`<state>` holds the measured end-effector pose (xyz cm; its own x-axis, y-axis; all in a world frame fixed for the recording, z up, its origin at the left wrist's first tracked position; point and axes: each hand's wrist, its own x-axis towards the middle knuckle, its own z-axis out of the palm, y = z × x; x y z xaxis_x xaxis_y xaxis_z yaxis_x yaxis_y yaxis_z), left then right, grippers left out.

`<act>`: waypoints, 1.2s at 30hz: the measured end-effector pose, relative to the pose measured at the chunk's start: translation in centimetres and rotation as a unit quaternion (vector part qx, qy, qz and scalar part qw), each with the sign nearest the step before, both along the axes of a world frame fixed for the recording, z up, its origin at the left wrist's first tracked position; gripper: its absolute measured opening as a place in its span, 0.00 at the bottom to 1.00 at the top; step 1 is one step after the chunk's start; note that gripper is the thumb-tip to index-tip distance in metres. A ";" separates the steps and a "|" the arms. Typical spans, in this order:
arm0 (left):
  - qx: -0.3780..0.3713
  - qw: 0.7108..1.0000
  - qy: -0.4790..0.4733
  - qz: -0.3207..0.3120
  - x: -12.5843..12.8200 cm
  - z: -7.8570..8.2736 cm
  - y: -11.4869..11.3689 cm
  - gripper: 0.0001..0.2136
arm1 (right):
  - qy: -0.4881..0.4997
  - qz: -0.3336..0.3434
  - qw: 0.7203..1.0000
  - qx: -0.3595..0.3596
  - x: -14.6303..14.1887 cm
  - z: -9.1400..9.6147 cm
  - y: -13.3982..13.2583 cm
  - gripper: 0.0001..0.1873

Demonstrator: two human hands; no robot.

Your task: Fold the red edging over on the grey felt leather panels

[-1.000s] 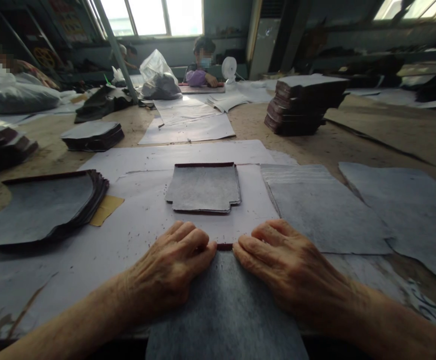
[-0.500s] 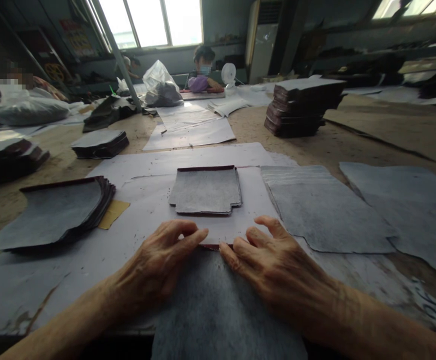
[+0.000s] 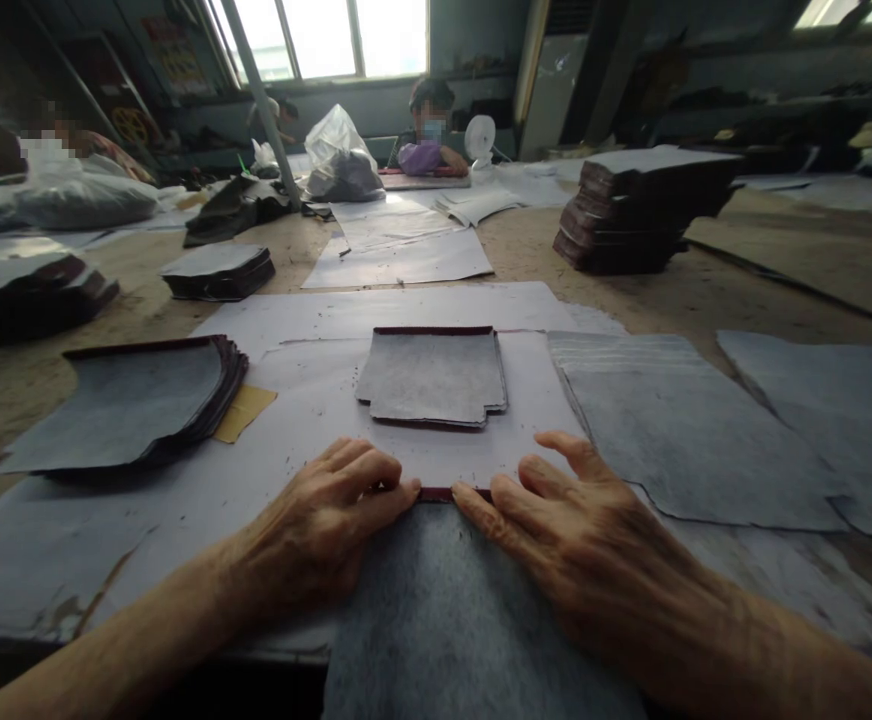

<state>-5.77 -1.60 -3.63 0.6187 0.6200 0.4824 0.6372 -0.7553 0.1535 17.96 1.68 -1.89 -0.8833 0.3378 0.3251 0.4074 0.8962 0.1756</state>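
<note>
A grey-backed panel [image 3: 436,610] with a narrow dark red folded edge lies in front of me, its near part hanging over the table's edge. My left hand [image 3: 338,505] has its fingers curled and its thumb pressed on the left end of that edge. From the other side my right hand [image 3: 563,510] presses the same edge, its fingers spread and one of them raised. Just beyond the hands sits a small stack of notched grey panels [image 3: 436,378] with a dark red far edge. Both palms and the panel's side edges under them are hidden.
White paper [image 3: 308,390] covers the work area. A curved stack of grey panels [image 3: 151,400] is at left, beside a yellow scrap [image 3: 247,412]. Larger grey sheets [image 3: 676,430] lie at right. Behind stand a tall dark red stack [image 3: 638,215] and a plastic bag [image 3: 342,160]. Other people sit farther back.
My view has shifted slightly, so the table's things appear farther right. My left thumb has drawn back a little to the left along the folded edge, and more of the red strip shows.
</note>
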 end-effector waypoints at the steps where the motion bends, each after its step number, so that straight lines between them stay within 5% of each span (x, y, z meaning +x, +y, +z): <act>1: 0.004 1.000 0.006 -0.002 0.0 0.0 0.0 0.19 | -0.005 -0.002 1.000 -0.002 -0.1 0.0 0.0 0.18; 9: 0.019 0.999 0.031 0.003 0.1 -0.1 0.0 0.17 | -0.061 -0.020 0.998 -0.022 -0.9 0.4 -0.2 0.23; 14: 0.015 0.999 0.032 0.014 -0.1 -0.1 0.2 0.18 | -0.004 -0.012 1.000 0.011 -0.2 0.1 -0.2 0.18; 18: -0.025 0.999 0.028 0.030 -0.3 0.2 0.1 0.19 | 0.097 0.002 0.994 0.056 1.8 -0.4 -0.7 0.15; 24: -0.104 0.993 -0.003 0.054 -0.3 0.7 0.0 0.15 | 0.120 -0.021 0.993 0.012 4.8 -0.7 -2.5 0.16; 28: -0.192 0.967 -0.128 0.106 -1.7 0.6 0.7 0.10 | 0.131 -0.045 0.990 -0.030 4.9 -1.0 -3.0 0.18; 32: -0.119 0.959 -0.191 0.171 -2.2 1.1 0.8 0.08 | 0.140 -0.045 0.988 -0.048 4.6 -1.4 -2.9 0.16; 36: -0.066 0.991 -0.081 0.082 1.9 2.2 0.5 0.10 | 0.124 -0.043 0.990 -0.044 4.5 -1.6 -2.8 0.15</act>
